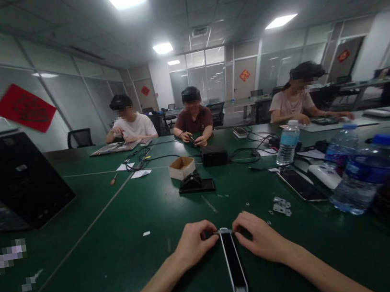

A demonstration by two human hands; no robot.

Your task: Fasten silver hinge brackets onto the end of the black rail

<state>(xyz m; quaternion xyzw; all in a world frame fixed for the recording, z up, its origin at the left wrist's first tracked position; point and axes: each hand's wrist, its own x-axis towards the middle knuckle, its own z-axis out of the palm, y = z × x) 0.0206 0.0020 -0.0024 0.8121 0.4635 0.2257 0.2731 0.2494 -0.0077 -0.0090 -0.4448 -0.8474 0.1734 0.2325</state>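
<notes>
A long narrow black device with a silver frame [234, 266] lies on the green table [116, 254], pointing away from me. My left hand [193, 244] pinches its far end from the left, fingers curled. From the right, my right hand [259, 236] pinches the same end, fingers closed as well. What the fingertips hold there is too small to make out. Small silver metal brackets [282, 205] and tiny loose parts lie just beyond my right hand.
A black stand [196, 183], a small cardboard box [182, 167] and a black box [214, 155] sit mid-table. Phones [301, 184] and three water bottles [364, 175] stand at right, an open dark case [14, 178] at left. Three people sit at the far side.
</notes>
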